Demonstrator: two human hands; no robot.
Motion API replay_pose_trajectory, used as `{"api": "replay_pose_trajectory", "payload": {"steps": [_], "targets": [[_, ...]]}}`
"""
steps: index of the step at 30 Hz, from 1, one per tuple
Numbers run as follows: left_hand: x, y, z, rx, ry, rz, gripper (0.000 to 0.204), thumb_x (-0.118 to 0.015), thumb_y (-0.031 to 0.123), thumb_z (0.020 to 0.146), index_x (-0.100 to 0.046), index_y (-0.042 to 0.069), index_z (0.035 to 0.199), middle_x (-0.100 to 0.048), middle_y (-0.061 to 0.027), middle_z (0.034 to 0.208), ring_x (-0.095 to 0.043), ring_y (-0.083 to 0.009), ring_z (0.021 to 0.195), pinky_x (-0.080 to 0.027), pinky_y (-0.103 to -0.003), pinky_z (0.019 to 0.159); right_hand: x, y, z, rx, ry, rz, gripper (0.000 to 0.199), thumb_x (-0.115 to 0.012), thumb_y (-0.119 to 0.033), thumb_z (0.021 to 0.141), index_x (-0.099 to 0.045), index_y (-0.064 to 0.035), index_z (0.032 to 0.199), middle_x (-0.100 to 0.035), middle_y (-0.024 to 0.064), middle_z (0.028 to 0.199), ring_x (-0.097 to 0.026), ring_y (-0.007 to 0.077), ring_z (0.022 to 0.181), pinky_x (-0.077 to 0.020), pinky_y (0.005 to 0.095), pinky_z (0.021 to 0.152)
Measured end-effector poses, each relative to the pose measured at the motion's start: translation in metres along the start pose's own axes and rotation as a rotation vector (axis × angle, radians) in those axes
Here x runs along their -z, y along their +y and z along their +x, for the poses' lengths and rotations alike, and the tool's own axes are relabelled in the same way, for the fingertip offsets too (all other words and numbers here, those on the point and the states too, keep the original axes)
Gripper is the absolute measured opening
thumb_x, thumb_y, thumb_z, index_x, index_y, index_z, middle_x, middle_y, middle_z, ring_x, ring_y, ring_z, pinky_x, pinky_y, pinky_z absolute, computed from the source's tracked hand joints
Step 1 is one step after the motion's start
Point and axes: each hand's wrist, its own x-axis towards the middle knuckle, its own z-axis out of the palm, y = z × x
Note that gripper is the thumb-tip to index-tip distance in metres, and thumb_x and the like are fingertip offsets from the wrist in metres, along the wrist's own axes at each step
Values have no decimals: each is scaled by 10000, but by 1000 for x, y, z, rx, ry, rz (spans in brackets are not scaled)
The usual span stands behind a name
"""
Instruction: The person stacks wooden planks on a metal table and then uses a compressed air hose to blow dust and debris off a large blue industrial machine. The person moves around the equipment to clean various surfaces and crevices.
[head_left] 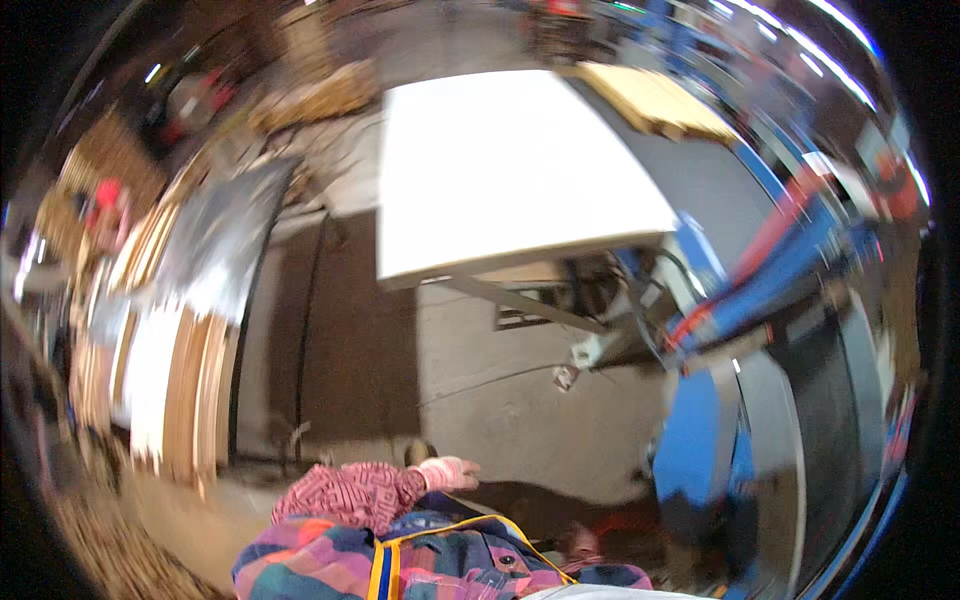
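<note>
My left hand (448,472), in a pale pink glove, shows low in the picture at the end of a pink patterned sleeve (350,495). It hovers in front of my chest, over the grey concrete floor (500,400). The fingers look curled, but blur hides whether anything is in them. A yellow strap (480,520) on my multicoloured jacket runs just below the hand. My right hand is out of view. A large white flat panel (520,170) lies on a frame ahead of me.
A blue machine with red parts (720,300) stands to the right. Stacked wooden boards (180,380) and a grey sheet (220,240) lean at the left. A wooden pallet (650,100) lies beyond the panel. The whole picture is motion-blurred.
</note>
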Motion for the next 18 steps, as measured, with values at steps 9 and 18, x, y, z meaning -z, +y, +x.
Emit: {"api": "replay_pose_trajectory", "payload": {"steps": [9, 18], "targets": [[87, -99, -55, 208, 239, -35, 469, -585, 408, 829, -632, 103, 1181, -656, -192, 1130, -610, -337, 1093, -491, -464, 892, -24, -320, 21, 1435, -57, -405, 163, -658, -206, 786, -625, -59, 848, -646, 173, 876, -644, 330, 795, -527, 407, 697], [230, -142, -117, 149, 848, -516, 551, -589, 394, 862, -517, 76, 1307, -661, -209, 1103, -622, -370, 1050, -500, -432, 871, -176, -602, -20, 729, -810, -15, 549, -620, -410, 884, -578, -58, 1303, -652, 147, 1216, -637, 283, 1079, -509, 372, 894]]}}
